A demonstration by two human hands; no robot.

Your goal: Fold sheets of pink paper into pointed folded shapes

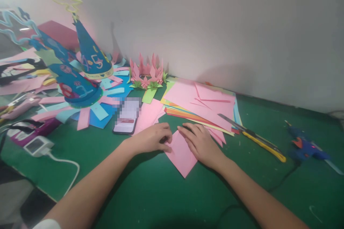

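at the left end of the green table, i see a purple object, its kind unclear to me, and just before it a white charger-like block whose white cable curls toward the near edge. beyond them, toward the far left corner, a blue cone hat stands ringed by pink and pale blue paper strips; a second blue cone hat, marked 5 and topped by a yellow star outline, rises behind it. a phone lies just right of the strips. past it, close to the far edge, sits a pink paper crown with green leaves.

mid-table, i have the left hand curled at the left corner of a pink paper square, thumb on the paper; i cannot tell whether it pinches. the square lies with one corner toward the near edge. the right hand rests on its right side, fingers extended and nearly flat, gripping nothing.

behind that hand, a stack of coloured paper reaches the far edge. a yellow cutter lies right of it, blade touching the stack, and near the right end i see a blue glue gun.
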